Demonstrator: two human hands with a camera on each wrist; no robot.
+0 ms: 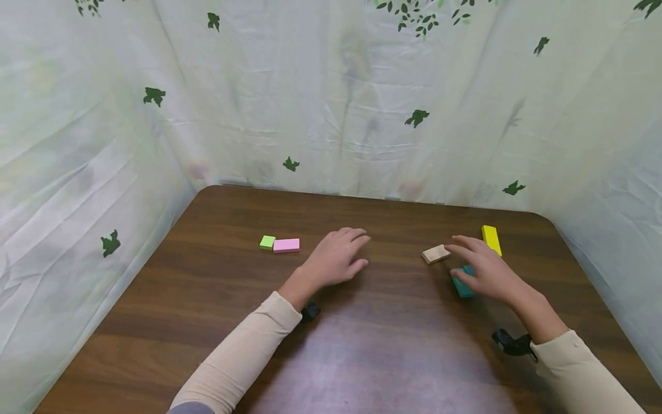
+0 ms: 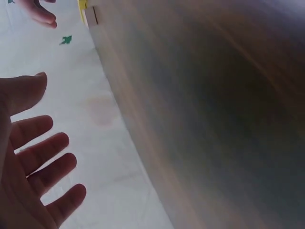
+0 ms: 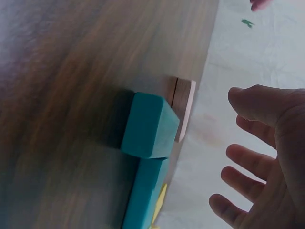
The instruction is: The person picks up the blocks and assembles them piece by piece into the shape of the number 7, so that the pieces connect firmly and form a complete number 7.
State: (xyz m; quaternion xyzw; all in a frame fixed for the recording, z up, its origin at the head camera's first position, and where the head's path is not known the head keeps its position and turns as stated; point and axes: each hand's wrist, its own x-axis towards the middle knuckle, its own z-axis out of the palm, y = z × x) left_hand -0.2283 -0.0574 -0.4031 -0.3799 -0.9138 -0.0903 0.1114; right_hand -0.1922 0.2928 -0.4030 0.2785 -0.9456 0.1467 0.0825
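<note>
My left hand (image 1: 333, 260) hovers over the middle of the table with its fingers spread and nothing in them; the left wrist view shows its bare palm and separate fingertips. To the right, my right hand (image 1: 488, 270) hangs over a teal block (image 1: 463, 289), partly hiding it. Its thumb and fingers are apart and hold nothing. In the right wrist view a teal block (image 3: 151, 126) stands at the end of a second, longer teal block (image 3: 145, 195). A plain wooden block (image 1: 435, 254) lies just left of the right fingertips. Beyond that hand is a yellow block (image 1: 491, 239), partly covered by it.
Left of my left hand, a small lime green block (image 1: 267, 242) and a pink block (image 1: 287, 246) lie end to end. Everything rests on a brown wooden table (image 1: 207, 287). White curtains (image 1: 320, 103) with leaf and bird prints stand along its back and sides.
</note>
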